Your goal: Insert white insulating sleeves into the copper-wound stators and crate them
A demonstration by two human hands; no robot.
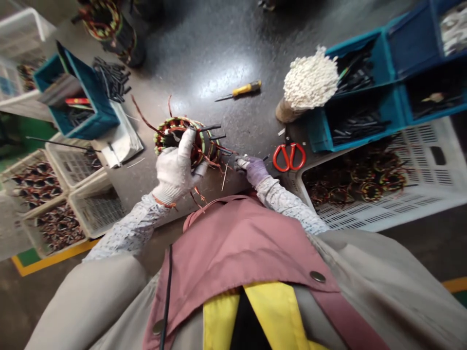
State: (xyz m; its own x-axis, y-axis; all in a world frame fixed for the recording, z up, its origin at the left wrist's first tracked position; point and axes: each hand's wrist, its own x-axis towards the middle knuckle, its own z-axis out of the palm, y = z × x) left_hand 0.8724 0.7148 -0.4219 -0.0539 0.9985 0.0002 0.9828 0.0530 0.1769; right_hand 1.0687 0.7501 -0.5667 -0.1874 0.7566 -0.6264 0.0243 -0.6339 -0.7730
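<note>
A motor stator (202, 150) wound with copper wire and greenish lacing lies tilted on the dark tabletop. My left hand (177, 167), in a white glove, is closed around it, with the fingers reaching over the coils and the thumb at the near side. Black sleeves (215, 132) and copper leads stick out of its right end. Beside that end, my right hand (253, 170), in a purplish glove, pinches a wire lead (229, 151) with dark sleeving; its exact hold is partly hidden. A thin white tie (224, 177) hangs between the hands.
A yellow screwdriver (246, 88) lies beyond the stator. Red-handled scissors (290, 156) and a bundle of white ties (312, 78) are at right. Blue bins (397, 102) hold black sleeves. A white crate (434, 180) contains stators; more baskets (73, 189) stand left.
</note>
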